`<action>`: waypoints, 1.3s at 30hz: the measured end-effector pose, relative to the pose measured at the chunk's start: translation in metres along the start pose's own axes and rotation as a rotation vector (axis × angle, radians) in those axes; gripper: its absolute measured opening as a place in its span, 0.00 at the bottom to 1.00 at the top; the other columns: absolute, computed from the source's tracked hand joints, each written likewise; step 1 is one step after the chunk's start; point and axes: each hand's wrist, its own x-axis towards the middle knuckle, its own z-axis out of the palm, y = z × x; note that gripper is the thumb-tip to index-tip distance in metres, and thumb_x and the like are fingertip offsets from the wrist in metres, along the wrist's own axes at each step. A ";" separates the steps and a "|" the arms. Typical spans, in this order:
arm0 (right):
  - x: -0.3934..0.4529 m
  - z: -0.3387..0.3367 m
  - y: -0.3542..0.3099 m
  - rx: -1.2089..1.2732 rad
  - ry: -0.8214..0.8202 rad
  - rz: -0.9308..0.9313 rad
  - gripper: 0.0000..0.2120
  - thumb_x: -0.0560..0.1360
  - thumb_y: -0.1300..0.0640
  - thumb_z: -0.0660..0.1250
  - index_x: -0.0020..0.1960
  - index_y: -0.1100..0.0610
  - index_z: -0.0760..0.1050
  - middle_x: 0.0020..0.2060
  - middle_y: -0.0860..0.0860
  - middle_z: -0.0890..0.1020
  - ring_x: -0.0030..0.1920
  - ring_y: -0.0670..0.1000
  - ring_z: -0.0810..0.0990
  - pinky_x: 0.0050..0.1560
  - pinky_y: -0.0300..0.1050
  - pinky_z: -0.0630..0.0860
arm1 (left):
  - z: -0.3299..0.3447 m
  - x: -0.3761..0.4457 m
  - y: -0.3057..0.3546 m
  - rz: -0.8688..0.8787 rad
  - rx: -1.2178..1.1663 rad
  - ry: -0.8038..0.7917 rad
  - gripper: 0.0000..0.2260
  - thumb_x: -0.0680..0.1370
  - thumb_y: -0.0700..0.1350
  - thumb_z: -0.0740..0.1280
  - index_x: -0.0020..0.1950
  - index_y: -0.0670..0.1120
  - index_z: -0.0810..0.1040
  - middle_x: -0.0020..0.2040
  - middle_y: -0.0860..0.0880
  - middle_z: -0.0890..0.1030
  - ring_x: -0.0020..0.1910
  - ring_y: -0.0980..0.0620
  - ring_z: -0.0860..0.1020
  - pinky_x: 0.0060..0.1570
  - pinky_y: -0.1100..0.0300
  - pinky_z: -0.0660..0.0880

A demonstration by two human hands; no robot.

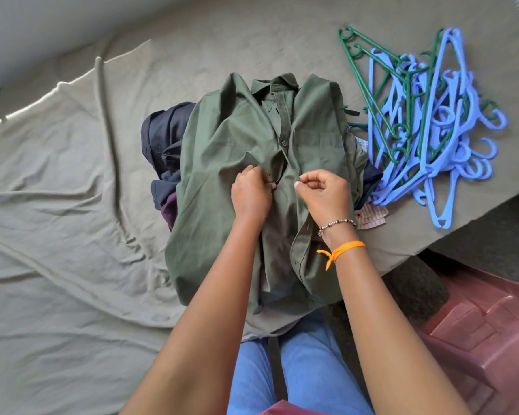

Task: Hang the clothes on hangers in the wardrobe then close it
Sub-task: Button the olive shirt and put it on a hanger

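On the bed's grey-green sheet (72, 235), an olive button-up shirt (228, 139) is lying atop a pile of dark clothes (162, 136). The left hand (250, 193) and right hand (324, 194) are pinching its front placket edges, beside tangled blue and green plastic hangers (426, 121).

I found no text, brand, number or sign that I could read anywhere in the head view. A small pale tag (360, 144) peeked out at the right edge of the green shirt (240, 139), beside the hangers (426, 121), and it carried bluish marks too small and blurred for me to make out. A striped pinkish cloth (371, 216) lay near the right wrist with a small red spot on it, but I could not tell whether that was print.
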 end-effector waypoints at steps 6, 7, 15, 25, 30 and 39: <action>-0.011 0.009 -0.006 -0.028 -0.080 -0.047 0.05 0.70 0.66 0.71 0.43 0.58 0.77 0.30 0.43 0.76 0.27 0.32 0.74 0.35 0.25 0.70 | -0.030 -0.017 0.003 -0.227 -0.532 -0.037 0.06 0.68 0.41 0.76 0.35 0.47 0.80 0.31 0.53 0.79 0.30 0.60 0.75 0.40 0.63 0.71; -0.012 0.011 -0.008 -0.028 -0.080 -0.055 0.05 0.70 0.66 0.71 0.44 0.60 0.78 0.30 0.44 0.76 0.27 0.32 0.74 0.35 0.25 0.70 | -0.035 -0.023 0.005 -0.225 -0.578 -0.029 0.07 0.68 0.40 0.76 0.34 0.48 0.80 0.31 0.53 0.80 0.30 0.61 0.74 0.39 0.64 0.71; -0.031 0.019 -0.018 -0.001 0.069 -0.145 0.04 0.70 0.64 0.72 0.44 0.64 0.79 0.33 0.49 0.78 0.29 0.37 0.74 0.36 0.25 0.71 | -0.055 -0.059 0.027 0.161 -0.047 0.270 0.03 0.72 0.36 0.67 0.41 0.41 0.80 0.41 0.44 0.81 0.45 0.42 0.76 0.46 0.50 0.72; -0.031 0.016 -0.010 0.130 0.014 -0.066 0.05 0.70 0.66 0.72 0.43 0.59 0.78 0.33 0.45 0.78 0.30 0.35 0.76 0.40 0.32 0.76 | -0.056 -0.051 0.027 -0.317 -0.808 -0.204 0.11 0.77 0.34 0.65 0.35 0.43 0.76 0.21 0.57 0.75 0.23 0.66 0.72 0.27 0.74 0.67; -0.030 0.011 -0.007 0.149 -0.017 -0.048 0.04 0.70 0.65 0.72 0.44 0.60 0.80 0.33 0.45 0.80 0.31 0.35 0.77 0.41 0.33 0.77 | -0.051 -0.049 0.026 -0.405 -0.888 -0.249 0.10 0.77 0.37 0.66 0.36 0.45 0.77 0.25 0.55 0.75 0.26 0.64 0.71 0.26 0.75 0.67; -0.022 0.005 -0.009 0.147 -0.142 0.002 0.10 0.68 0.68 0.73 0.36 0.55 0.78 0.30 0.50 0.80 0.31 0.44 0.78 0.40 0.40 0.79 | -0.055 -0.040 0.015 -0.435 -0.891 -0.346 0.09 0.77 0.40 0.68 0.37 0.47 0.77 0.25 0.57 0.76 0.28 0.63 0.73 0.31 0.72 0.68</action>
